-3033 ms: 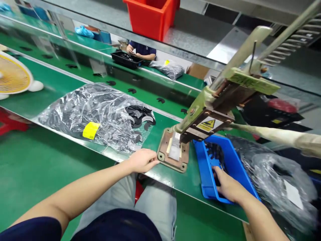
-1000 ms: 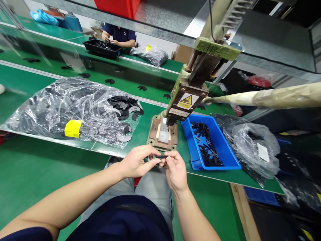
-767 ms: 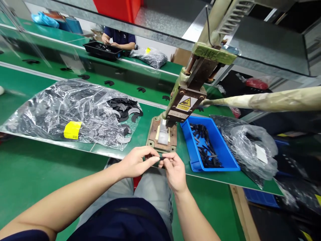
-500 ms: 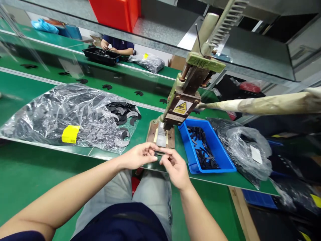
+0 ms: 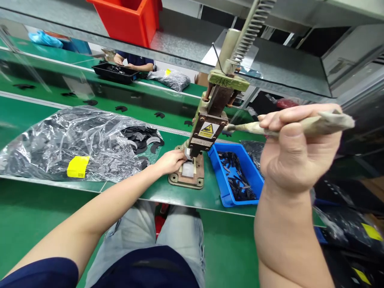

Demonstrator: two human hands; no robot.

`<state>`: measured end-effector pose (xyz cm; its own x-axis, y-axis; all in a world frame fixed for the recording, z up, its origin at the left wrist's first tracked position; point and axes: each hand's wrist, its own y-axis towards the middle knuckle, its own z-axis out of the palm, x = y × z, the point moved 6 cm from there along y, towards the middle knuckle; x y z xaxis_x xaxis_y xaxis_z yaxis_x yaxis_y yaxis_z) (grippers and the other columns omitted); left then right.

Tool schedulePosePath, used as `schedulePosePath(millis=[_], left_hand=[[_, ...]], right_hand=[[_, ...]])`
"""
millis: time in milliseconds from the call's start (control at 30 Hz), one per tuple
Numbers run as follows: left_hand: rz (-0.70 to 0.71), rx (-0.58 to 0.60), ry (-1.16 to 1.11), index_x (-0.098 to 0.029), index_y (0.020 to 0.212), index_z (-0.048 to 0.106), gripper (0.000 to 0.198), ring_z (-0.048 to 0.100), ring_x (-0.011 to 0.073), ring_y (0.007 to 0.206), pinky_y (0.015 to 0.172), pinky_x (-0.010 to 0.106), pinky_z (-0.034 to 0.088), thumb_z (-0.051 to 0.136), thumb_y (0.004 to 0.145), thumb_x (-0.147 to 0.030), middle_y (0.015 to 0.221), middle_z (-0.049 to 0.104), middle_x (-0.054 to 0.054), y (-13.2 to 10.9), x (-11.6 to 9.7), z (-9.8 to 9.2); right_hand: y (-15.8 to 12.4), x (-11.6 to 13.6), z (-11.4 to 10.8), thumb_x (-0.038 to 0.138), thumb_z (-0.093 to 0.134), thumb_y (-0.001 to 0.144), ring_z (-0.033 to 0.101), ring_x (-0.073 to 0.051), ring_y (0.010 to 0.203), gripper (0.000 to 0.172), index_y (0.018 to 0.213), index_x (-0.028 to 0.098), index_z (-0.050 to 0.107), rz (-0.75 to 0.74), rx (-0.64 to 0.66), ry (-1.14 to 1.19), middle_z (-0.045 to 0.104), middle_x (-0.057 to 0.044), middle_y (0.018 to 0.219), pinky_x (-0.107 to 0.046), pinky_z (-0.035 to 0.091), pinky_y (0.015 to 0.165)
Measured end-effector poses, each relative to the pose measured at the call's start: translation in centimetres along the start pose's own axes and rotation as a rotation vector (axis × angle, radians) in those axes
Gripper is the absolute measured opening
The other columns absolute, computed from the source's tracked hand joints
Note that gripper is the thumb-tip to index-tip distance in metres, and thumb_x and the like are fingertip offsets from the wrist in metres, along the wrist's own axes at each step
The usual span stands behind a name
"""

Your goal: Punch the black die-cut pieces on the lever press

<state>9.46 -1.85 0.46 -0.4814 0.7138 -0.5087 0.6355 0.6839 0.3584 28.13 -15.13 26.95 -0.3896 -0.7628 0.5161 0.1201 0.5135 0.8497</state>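
**On the shiny green table (image 5: 210,198): right hand (image 5: 295,160) high on a pale wrapped lever (image 5: 249,128), left hand (image 5: 171,161) low**

And it's the right hand closed firmly round that lever of the worn green-and-brown metal press (image 5: 207,145)! Down low, the left hand has its fingers drawn together at the brown metal base (image 5: 195,181), right beneath the press head. A small dark strip (image 5: 189,161) shows at the fingertips, just above a pale flat metal plate (image 5: 188,170); whether the fingers pinch it, we cannot tell. Right of the base sits a blue rectangular plastic bin (image 5: 216,172), thin black parts (image 5: 240,189) scattered inside. Over to the left, a big clear plastic bag (image 5: 60,140) full of dark curved pieces (image 5: 139,138), square yellow label (image 5: 78,166) on show. Beyond, more black curved pieces (image 5: 159,115) lie spaced along the green belt (image 5: 139,113). Across the way, a co-worker in dark blue (image 5: 135,59) sits at a black plastic tray (image 5: 129,80). Up top, a red plastic bin (image 5: 129,24) on a grey metal shelf (image 5: 183,30)!
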Motion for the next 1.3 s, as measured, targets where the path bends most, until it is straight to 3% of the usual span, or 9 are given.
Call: schedulePosePath(millis=[133, 300, 433, 700, 900, 1000, 1133, 1233, 1300], left_hand=[[0.056, 0.042, 0.015, -0.019, 0.103, 0.079, 0.023, 0.071, 0.0241, 0.110, 0.102, 0.037, 0.055, 0.056, 0.100, -0.018, 0.110, 0.077, 0.009, 0.4, -0.3, 0.1], [0.055, 0.012, -0.035, -0.019, 0.103, 0.079, 0.023, 0.072, 0.0225, 0.108, 0.101, 0.036, 0.055, 0.057, 0.100, -0.020, 0.109, 0.078, 0.008, 0.4, -0.3, 0.3], [0.046, 0.026, -0.038, -0.020, 0.107, 0.078, 0.021, 0.072, 0.0222, 0.109, 0.102, 0.034, 0.055, 0.058, 0.100, -0.022, 0.110, 0.078, 0.008, 0.2, 0.3, 0.0], [-0.404, 0.037, 0.451, -0.016, 0.125, 0.073, 0.033, 0.065, 0.0305, 0.121, 0.109, 0.041, 0.048, 0.060, 0.095, -0.022, 0.127, 0.074, 0.015, 0.0, 11.3, -8.3], [-0.475, 0.240, 0.514, -0.017, 0.135, 0.068, 0.053, 0.065, 0.0313, 0.124, 0.107, 0.036, 0.048, 0.075, 0.083, -0.023, 0.134, 0.072, 0.016, 0.6, 16.1, -9.3], [-0.434, 0.260, 0.501, -0.019, 0.124, 0.073, 0.040, 0.068, 0.0292, 0.117, 0.100, 0.033, 0.049, 0.073, 0.083, -0.023, 0.127, 0.074, 0.013, 1.0, 16.3, -9.5], [-0.436, 0.241, 0.370, -0.021, 0.092, 0.072, 0.012, 0.071, 0.0232, 0.090, 0.083, 0.030, 0.050, 0.069, 0.089, -0.032, 0.094, 0.077, 0.006, 0.8, 15.0, -10.4], [-0.517, 0.154, 0.051, -0.020, 0.086, 0.063, 0.023, 0.067, 0.0188, 0.069, 0.068, 0.029, 0.049, 0.068, 0.092, -0.042, 0.074, 0.072, 0.003, 0.0, 12.5, -9.9], [-0.585, 0.187, -0.279, -0.020, 0.087, 0.058, 0.029, 0.065, 0.0160, 0.060, 0.059, 0.026, 0.048, 0.069, 0.093, -0.046, 0.067, 0.070, 0.002, -0.8, 10.2, -7.6]], right_hand=[[-4.3, 0.0, 0.0, 0.039, 0.066, 0.093, 0.060, -0.016, 0.071, 0.025, 0.078, 0.027, 0.051, -0.055, -0.117, -0.030, 0.051, 0.002, 0.072, -0.043, 0.061, 0.083], [-12.4, -1.7, 0.1, 0.026, 0.065, 0.087, 0.066, -0.019, 0.076, 0.026, 0.065, 0.025, 0.054, -0.050, -0.067, -0.133, 0.057, 0.003, 0.066, -0.060, 0.053, 0.107], [-15.3, -3.4, -0.4, 0.026, 0.069, 0.082, 0.066, -0.021, 0.080, 0.018, 0.068, 0.027, 0.059, -0.062, -0.074, -0.171, 0.062, 0.003, 0.068, -0.064, 0.050, 0.110], [-15.4, -3.9, -0.5, 0.021, 0.070, 0.080, 0.067, -0.022, 0.081, 0.014, 0.070, 0.026, 0.060, -0.099, -0.088, -0.120, 0.064, 0.002, 0.070, -0.063, 0.051, 0.109], [-15.8, -4.2, -0.7, 0.025, 0.069, 0.082, 0.067, -0.023, 0.080, 0.015, 0.071, 0.028, 0.059, -0.113, -0.093, -0.137, 0.063, 0.003, 0.070, -0.064, 0.053, 0.106], [-15.8, -4.3, -0.7, 0.028, 0.069, 0.083, 0.067, -0.023, 0.079, 0.015, 0.071, 0.029, 0.060, -0.095, -0.094, -0.139, 0.063, 0.003, 0.069, -0.066, 0.052, 0.106], [-15.8, -4.2, -0.5, 0.028, 0.069, 0.083, 0.067, -0.022, 0.079, 0.017, 0.070, 0.028, 0.059, -0.092, -0.110, -0.132, 0.063, 0.003, 0.068, -0.063, 0.052, 0.107], [-15.7, -4.0, -0.3, 0.029, 0.067, 0.086, 0.067, -0.021, 0.079, 0.018, 0.070, 0.027, 0.057, -0.104, -0.117, -0.131, 0.062, 0.004, 0.068, -0.062, 0.053, 0.106], [-15.7, -4.0, -0.2, 0.030, 0.067, 0.087, 0.067, -0.020, 0.079, 0.021, 0.070, 0.027, 0.056, -0.107, -0.132, -0.127, 0.061, 0.004, 0.068, -0.060, 0.054, 0.106]])
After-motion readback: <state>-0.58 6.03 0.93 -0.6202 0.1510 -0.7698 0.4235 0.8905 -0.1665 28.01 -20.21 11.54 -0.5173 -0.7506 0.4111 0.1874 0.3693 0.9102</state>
